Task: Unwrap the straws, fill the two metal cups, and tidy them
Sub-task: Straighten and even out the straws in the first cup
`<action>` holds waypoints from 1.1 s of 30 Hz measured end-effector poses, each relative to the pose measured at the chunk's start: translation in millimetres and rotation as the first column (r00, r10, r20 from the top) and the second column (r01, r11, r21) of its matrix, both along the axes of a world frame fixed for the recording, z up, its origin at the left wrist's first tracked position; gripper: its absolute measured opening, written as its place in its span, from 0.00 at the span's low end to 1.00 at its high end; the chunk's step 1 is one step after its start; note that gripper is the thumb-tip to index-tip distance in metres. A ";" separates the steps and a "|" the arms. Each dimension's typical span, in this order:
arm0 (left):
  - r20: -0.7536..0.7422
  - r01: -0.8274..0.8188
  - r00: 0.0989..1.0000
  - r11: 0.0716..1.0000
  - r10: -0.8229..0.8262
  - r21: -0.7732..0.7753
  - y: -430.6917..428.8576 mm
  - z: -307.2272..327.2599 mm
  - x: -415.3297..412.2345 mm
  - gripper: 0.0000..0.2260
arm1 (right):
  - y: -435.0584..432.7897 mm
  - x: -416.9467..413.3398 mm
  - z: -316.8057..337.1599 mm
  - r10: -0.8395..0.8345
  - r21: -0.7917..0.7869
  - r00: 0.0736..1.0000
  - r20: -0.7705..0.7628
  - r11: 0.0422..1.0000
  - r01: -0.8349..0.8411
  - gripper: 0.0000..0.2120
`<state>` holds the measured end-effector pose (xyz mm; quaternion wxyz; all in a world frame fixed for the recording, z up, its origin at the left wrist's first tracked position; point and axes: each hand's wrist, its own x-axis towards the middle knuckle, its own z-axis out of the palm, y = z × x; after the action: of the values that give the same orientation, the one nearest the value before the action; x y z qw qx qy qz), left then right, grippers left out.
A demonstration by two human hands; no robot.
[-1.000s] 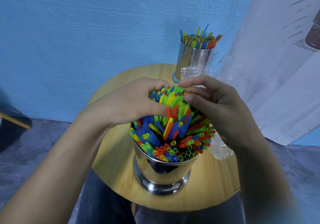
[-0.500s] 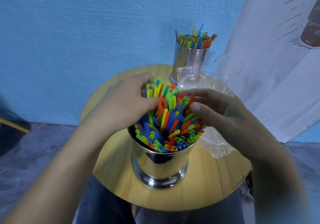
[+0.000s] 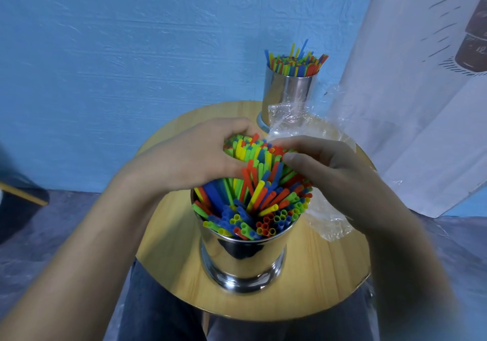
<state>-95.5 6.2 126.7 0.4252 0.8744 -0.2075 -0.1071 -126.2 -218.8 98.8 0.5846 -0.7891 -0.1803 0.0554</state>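
Note:
A shiny metal cup [image 3: 243, 259] stands near the front of the round wooden table [image 3: 171, 246], packed with coloured straws [image 3: 259, 201] that fan out unevenly. My left hand [image 3: 189, 159] curls round the far left side of the bunch. From the right, my right hand [image 3: 334, 174] holds the same bunch with thumb and fingers. A second metal cup [image 3: 288, 91] at the table's far edge holds its own upright coloured straws [image 3: 296, 62].
Crumpled clear plastic wrap [image 3: 320, 130] lies on the table's right side, between the two cups and under my right wrist. A blue wall stands behind, a white printed sheet [image 3: 421, 90] hangs at right, and my knees show below the table.
Both hands stayed on the straw bunch and shifted slightly, pressing it together. The view moved a little, so the plastic wrap shows more.

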 end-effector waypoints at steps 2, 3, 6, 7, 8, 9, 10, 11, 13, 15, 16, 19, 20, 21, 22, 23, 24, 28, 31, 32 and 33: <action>0.027 -0.011 1.000 1.000 0.011 0.009 -0.7 -0.6 1.2 0.10 | -1.4 0.2 -1.2 0.013 0.010 1.000 -0.004 1.000 -0.013 0.12; 0.037 -0.021 0.999 1.000 0.020 0.014 -0.3 -1.0 1.7 0.09 | -1.8 0.4 -1.5 0.019 0.009 1.000 -0.001 1.000 -0.019 0.12; 0.034 -0.040 0.999 0.999 0.040 -0.003 -0.8 -2.8 1.5 0.08 | -2.5 1.9 -2.4 0.006 0.011 1.000 0.030 1.000 -0.006 0.12; 0.027 -0.046 0.999 0.999 0.047 -0.013 -1.2 -2.6 0.4 0.09 | -2.2 2.8 -2.4 -0.008 0.021 0.999 0.051 1.000 0.007 0.12; 0.023 -0.052 0.998 0.998 0.053 -0.020 -1.4 -2.6 -0.3 0.10 | -1.1 3.6 -1.6 -0.017 0.026 0.997 0.078 1.000 0.015 0.12; 0.023 -0.057 0.998 0.998 0.057 -0.022 -1.4 -2.6 -0.5 0.10 | 0.7 4.4 -0.5 -0.022 0.020 0.994 0.110 1.000 0.019 0.12; 0.030 -0.061 0.998 0.998 0.062 -0.020 -0.9 -3.1 0.2 0.08 | 3.2 4.7 1.3 -0.024 0.002 0.990 0.137 1.000 0.024 0.12; 0.040 -0.064 0.997 0.998 0.064 -0.013 -0.3 -3.4 0.6 0.06 | 5.7 4.8 3.3 -0.024 -0.025 0.987 0.162 0.999 0.028 0.12; 0.053 -0.063 0.997 0.998 0.063 -0.005 1.2 -4.5 0.9 0.05 | 8.8 4.4 5.5 -0.023 -0.067 0.981 0.193 0.997 0.036 0.13; 0.060 -0.070 0.996 0.998 0.070 -0.007 2.7 -5.0 0.9 0.06 | 8.6 4.5 5.7 -0.043 -0.096 0.974 0.223 0.993 0.066 0.12; 0.059 -0.074 0.996 0.997 0.074 -0.011 3.5 -5.2 0.4 0.07 | 8.2 4.4 5.6 -0.055 -0.103 0.971 0.233 0.991 0.081 0.13; 0.034 -0.084 0.996 0.996 0.085 -0.027 4.6 -5.1 -0.3 0.06 | 5.9 4.3 3.8 -0.073 -0.108 0.970 0.230 0.989 0.100 0.13; 0.028 -0.084 0.996 0.996 0.085 -0.029 4.4 -4.9 -0.5 0.07 | 5.7 3.8 3.8 -0.071 -0.116 0.970 0.233 0.988 0.100 0.13; 0.030 -0.084 0.996 0.996 0.085 -0.029 4.3 -4.3 -1.1 0.09 | 5.7 3.3 4.1 -0.067 -0.126 0.968 0.240 0.987 0.100 0.13; 0.034 -0.087 0.996 0.996 0.088 -0.023 4.5 -4.2 -0.7 0.10 | 6.0 2.9 4.3 -0.065 -0.132 0.967 0.246 0.986 0.100 0.12; 0.038 -0.088 0.995 0.996 0.089 -0.018 4.7 -4.0 -0.5 0.09 | 6.1 2.7 4.5 -0.065 -0.136 0.966 0.251 0.986 0.101 0.11; 0.040 -0.087 0.995 0.996 0.087 -0.013 4.8 -4.4 0.0 0.07 | 6.4 2.6 4.3 -0.066 -0.139 0.965 0.252 0.985 0.103 0.10; 0.047 -0.089 0.995 0.996 0.089 0.003 4.3 -6.1 1.7 0.04 | 7.8 3.5 2.6 -0.111 -0.134 0.961 0.254 0.980 0.149 0.04; 0.047 -0.080 0.996 0.997 0.079 0.018 3.9 -5.4 2.7 0.03 | 7.1 4.8 1.8 -0.145 -0.113 0.959 0.242 0.978 0.177 0.04; 0.047 -0.069 0.997 0.997 0.068 0.024 3.6 -4.8 3.3 0.04 | 6.7 4.9 1.7 -0.149 -0.117 0.960 0.238 0.977 0.180 0.04; 0.042 -0.056 0.998 0.998 0.055 0.027 3.3 -3.8 3.5 0.04 | 6.2 4.9 1.5 -0.153 -0.126 0.959 0.236 0.974 0.187 0.05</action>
<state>-92.1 9.6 122.9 0.4113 0.8878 -0.1902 -0.0802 -121.3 -212.6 100.4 0.5032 -0.8438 -0.1721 -0.0719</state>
